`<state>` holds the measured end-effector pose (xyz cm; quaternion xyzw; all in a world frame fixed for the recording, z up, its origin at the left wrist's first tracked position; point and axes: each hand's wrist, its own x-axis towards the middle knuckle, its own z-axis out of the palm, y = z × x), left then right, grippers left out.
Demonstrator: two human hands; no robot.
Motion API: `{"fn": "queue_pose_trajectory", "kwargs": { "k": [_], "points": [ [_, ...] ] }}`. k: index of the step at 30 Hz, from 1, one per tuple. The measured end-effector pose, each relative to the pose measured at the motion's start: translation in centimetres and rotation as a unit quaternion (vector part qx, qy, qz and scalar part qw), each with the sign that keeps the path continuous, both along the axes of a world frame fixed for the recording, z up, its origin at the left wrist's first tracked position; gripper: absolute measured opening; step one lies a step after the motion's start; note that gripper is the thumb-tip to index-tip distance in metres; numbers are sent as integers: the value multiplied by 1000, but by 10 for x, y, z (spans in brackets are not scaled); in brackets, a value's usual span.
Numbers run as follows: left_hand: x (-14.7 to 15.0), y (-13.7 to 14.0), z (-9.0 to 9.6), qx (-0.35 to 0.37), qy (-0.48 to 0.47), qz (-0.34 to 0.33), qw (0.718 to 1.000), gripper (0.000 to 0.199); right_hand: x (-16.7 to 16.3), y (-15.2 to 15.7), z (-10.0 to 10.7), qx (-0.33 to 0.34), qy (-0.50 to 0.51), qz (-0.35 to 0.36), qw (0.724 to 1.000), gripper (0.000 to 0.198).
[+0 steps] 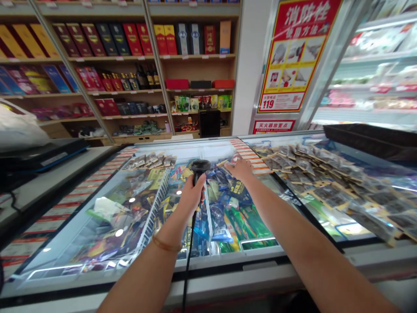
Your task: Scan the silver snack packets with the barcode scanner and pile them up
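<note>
My left hand is wrapped round the handle of a black barcode scanner, held upright over the freezer's glass top. Its black cable runs down past the front edge. Farther right, my right hand is stretched out low over the glass, its fingers closed at the edge of a small packet; the fingertips are slightly blurred. A small pile of similar packets lies to the left of the scanner, and a larger spread of flat clear-and-brown packets covers the glass on the right.
Beneath the glass, the chest freezer holds many frozen goods split by white wire dividers. Price labels line the lid. A dark tray-like object sits at right, a scale-like device at left. Shelves stand behind.
</note>
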<state>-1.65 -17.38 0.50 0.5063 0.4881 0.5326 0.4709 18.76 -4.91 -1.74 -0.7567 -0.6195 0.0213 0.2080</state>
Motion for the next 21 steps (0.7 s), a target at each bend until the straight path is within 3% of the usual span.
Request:
{"fn": "queue_pose_trajectory", "kwargs": {
  "k": [4,7,9,13,15,17,21],
  "points": [
    [4,-1,-4,0,10,-27,1000,46,3,9,-6,-25,30,69,997,64],
    [5,-2,-6,-3,24,-45,999,50,4,21,-9,2,156,102,982,57],
    [6,-2,-6,-4,26,-48,998,54,5,29,-12,50,302,120,944,48],
    [8,-6,-1,-1,8,-53,999,58,8,39,-20,86,581,189,787,26],
    [10,-10,1,1,8,-63,998,57,10,40,-23,76,646,200,733,22],
    [13,-15,2,5,20,-76,997,56,10,40,-23,70,672,197,710,22],
    [18,-20,1,9,46,-106,993,55,8,38,-21,81,682,197,699,26]
  ]
}}
